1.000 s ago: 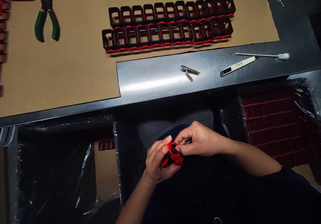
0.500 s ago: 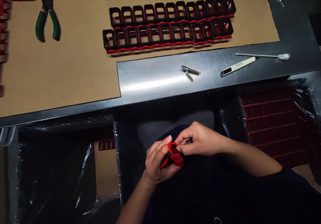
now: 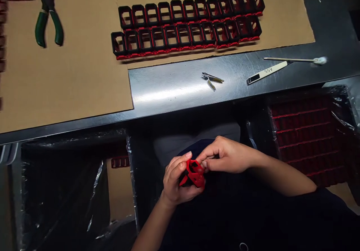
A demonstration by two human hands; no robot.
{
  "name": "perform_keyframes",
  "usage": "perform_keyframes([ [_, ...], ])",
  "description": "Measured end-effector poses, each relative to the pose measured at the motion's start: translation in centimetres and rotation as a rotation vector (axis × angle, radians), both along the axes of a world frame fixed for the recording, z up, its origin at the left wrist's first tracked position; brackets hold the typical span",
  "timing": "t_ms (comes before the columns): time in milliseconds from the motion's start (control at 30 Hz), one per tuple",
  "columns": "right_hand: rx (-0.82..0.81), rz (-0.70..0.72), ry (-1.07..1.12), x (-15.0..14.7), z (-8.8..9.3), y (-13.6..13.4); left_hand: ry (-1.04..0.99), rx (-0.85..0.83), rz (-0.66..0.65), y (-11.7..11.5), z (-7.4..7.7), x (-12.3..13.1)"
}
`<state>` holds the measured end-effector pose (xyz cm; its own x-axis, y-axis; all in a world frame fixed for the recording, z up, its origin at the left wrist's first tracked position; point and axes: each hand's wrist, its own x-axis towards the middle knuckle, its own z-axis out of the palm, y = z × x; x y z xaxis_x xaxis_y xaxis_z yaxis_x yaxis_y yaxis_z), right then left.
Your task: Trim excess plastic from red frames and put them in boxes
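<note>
My left hand [image 3: 173,179] is wrapped round a small red and black plastic housing [image 3: 197,178], held above my lap with its open red end facing up. My right hand [image 3: 231,156] is closed in a pinch at the right rim of that opening, thumb and index finger against the edge. The fingertips partly cover the rim, and the lower body of the housing is hidden in my left palm. On the bench beyond, two rows of similar black and red housings [image 3: 165,45] stand on cardboard [image 3: 78,82].
Green-handled pliers [image 3: 41,27] lie on the cardboard. Nail clippers [image 3: 213,79], white tweezers [image 3: 267,73] and a cotton swab [image 3: 292,59] rest along the metal bench [image 3: 165,89]. Plastic-lined bins stand on both sides; the right one holds rows of red parts [image 3: 306,142].
My right thumb has drawn back from inside the opening to its right rim. The housing has tilted slightly in my left hand. The camera view has shifted a little.
</note>
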<state>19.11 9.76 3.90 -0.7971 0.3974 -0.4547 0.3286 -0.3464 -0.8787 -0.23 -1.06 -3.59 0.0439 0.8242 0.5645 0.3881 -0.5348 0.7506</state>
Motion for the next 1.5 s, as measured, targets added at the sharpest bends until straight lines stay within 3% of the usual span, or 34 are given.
perform_keyframes([
  [100,-0.193,-0.070,0.053,0.2,-1.1,-0.4,-0.064,-0.056,0.017,-0.1,-0.5,0.2],
  [200,-0.285,-0.162,0.051,-0.1,-2.5,-1.4,-0.134,-0.100,-0.010,-0.2,-0.9,0.5],
  [433,-0.573,-0.282,0.126,-0.7,-4.4,-3.1,-0.500,-0.439,-0.068,-0.1,-0.7,1.7],
  [800,-0.642,-0.317,0.177,-0.5,-5.3,-3.7,-0.441,-0.479,-0.110,-0.4,-1.4,1.4],
  [967,-0.670,-0.357,0.198,-0.3,-5.4,-3.7,-0.332,-0.371,-0.121,0.0,-1.2,1.3],
  [1167,-0.703,-0.381,0.172,-0.4,-5.4,-3.6,-0.260,-0.417,-0.095,0.2,-0.8,1.2],
  [1500,-0.652,-0.420,0.157,-0.5,-5.3,-3.7,-0.256,-0.422,-0.108,0.3,-0.9,1.1],
])
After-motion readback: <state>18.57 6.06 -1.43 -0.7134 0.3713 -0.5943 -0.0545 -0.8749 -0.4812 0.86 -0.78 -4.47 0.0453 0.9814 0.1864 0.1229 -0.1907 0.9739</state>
